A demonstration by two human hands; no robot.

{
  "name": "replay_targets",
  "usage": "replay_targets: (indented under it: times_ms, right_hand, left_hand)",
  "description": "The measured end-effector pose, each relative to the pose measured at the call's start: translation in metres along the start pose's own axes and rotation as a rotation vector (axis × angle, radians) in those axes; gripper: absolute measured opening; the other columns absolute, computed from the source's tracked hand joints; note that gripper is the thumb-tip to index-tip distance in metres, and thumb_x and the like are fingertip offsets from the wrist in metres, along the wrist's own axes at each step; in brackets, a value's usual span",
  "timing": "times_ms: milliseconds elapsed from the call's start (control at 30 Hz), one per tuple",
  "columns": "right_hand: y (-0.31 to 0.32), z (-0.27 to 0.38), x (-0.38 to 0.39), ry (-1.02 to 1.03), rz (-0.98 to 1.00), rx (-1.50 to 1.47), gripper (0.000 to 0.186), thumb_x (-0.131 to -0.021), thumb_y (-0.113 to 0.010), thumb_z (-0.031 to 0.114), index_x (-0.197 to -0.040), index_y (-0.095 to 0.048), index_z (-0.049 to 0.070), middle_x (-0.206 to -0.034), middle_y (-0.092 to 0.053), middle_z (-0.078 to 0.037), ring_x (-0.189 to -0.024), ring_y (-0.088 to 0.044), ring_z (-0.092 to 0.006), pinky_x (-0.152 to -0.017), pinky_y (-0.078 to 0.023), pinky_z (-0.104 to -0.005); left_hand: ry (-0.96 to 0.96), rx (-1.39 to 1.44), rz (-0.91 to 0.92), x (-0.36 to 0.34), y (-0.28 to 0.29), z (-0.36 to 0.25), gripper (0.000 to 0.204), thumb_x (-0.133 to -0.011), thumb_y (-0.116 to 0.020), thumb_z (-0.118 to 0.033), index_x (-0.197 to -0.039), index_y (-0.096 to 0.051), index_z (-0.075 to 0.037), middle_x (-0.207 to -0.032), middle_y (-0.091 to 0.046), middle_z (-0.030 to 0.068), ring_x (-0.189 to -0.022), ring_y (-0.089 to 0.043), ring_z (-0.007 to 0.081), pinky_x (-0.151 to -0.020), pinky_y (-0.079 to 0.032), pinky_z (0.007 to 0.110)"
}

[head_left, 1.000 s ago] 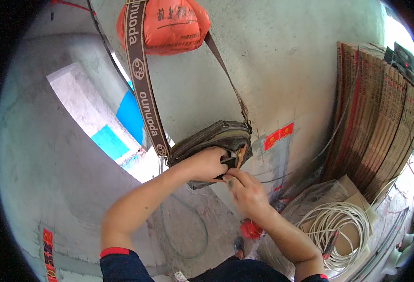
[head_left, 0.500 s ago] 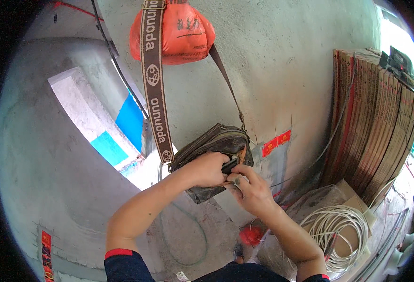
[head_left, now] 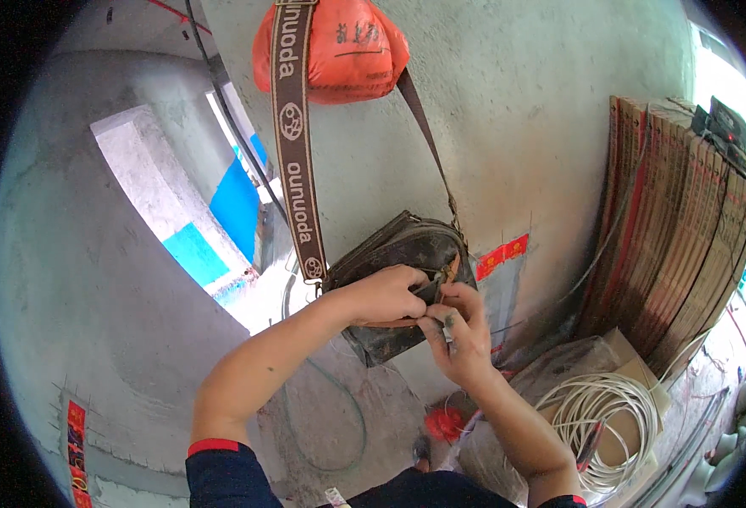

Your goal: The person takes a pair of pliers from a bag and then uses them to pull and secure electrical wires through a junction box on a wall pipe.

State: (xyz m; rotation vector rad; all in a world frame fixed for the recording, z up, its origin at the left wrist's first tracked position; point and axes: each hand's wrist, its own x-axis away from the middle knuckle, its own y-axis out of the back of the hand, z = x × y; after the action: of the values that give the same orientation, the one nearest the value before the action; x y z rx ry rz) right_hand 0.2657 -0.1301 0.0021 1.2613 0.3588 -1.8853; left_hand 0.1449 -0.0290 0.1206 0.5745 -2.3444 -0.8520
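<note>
Far left, low on the grey wall (head_left: 144, 339): a red strip (head_left: 77, 453) lies flat against it. Next, a blue panel (head_left: 236, 207) shows at a bright opening, and a thin green hose (head_left: 361, 423) loops over the floor below.

Middle: a wide patterned strap (head_left: 292, 140) runs down in front of a bulging red plastic bag (head_left: 352, 51). Whatever holds the two up is out of view. A dark shoulder bag (head_left: 403, 247) hangs from the strap near chest height, against the pale wall; probably hung so that both hands stay free to work at it.

Left hand (head_left: 388, 294) reaches across the bag's front, fingers curled down into its unzipped mouth; cannot tell what, if anything, they grip. Right hand (head_left: 464, 343) meets it from below, fingers bent and thumb tip near the lip; likely steadying the mouth, though a firm pinch cannot be made out.

Right of the hands: a red label (head_left: 502, 256) on the wall. Then tall flat brown boards (head_left: 669, 229) stand on edge, packed tight, presumably to save floor. Below them, a white cable coil (head_left: 587, 398) rests on cardboard (head_left: 629, 354), perhaps to keep it clean.
</note>
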Motion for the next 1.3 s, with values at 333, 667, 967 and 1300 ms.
replay_targets:
  times_ms: [333, 667, 967, 1300]
  right_hand:
    - [-0.001, 0.012, -0.013, -0.679, -0.091, -0.423, 0.019, -0.089, -0.064, 0.012, -0.093, -0.050, -0.001, -0.081, -0.059, -0.007, -0.069, -0.058, -0.0172, -0.064, -0.048, -0.0274]
    - [-0.015, -0.002, -0.012, -0.799, -0.247, -0.592, 0.019, -0.092, -0.053, 0.005, -0.105, -0.042, -0.003, -0.089, -0.060, -0.014, -0.072, -0.061, -0.0146, -0.061, -0.056, -0.0306]
    - [-0.021, -0.009, -0.015, -0.806, -0.251, -0.587, 0.023, -0.088, -0.053, 0.002, -0.106, -0.040, -0.003, -0.090, -0.059, -0.014, -0.072, -0.063, -0.0172, -0.058, -0.057, -0.0310]
    - [-0.031, -0.017, -0.009, -0.879, -0.347, -0.791, 0.026, -0.087, -0.055, 0.003, -0.108, -0.043, -0.003, -0.092, -0.057, -0.013, -0.076, -0.063, -0.0181, -0.061, -0.059, -0.0305]
  left_hand:
    - [-0.200, -0.382, -0.295, -0.007, -0.016, 0.008, 0.048, -0.074, -0.068, -0.025, -0.112, -0.058, 0.004, -0.107, -0.063, 0.0243, -0.101, -0.061, 0.0381, -0.086, -0.048, 0.041]
    - [-0.358, -0.244, -0.452, 0.000, -0.028, 0.018, 0.034, -0.081, -0.063, -0.010, -0.112, -0.053, -0.004, -0.101, -0.064, 0.0203, -0.096, -0.062, 0.0390, -0.083, -0.049, 0.042]
    - [-0.445, -0.341, -0.636, 0.001, -0.040, 0.020, 0.031, -0.077, -0.062, -0.002, -0.107, -0.055, -0.003, -0.104, -0.062, 0.0184, -0.096, -0.060, 0.0383, -0.083, -0.048, 0.041]
    - [-0.518, -0.310, -0.825, 0.004, -0.051, 0.024, 0.038, -0.072, -0.065, 0.006, -0.109, -0.059, -0.002, -0.100, -0.061, 0.0155, -0.093, -0.062, 0.0308, -0.082, -0.048, 0.036]
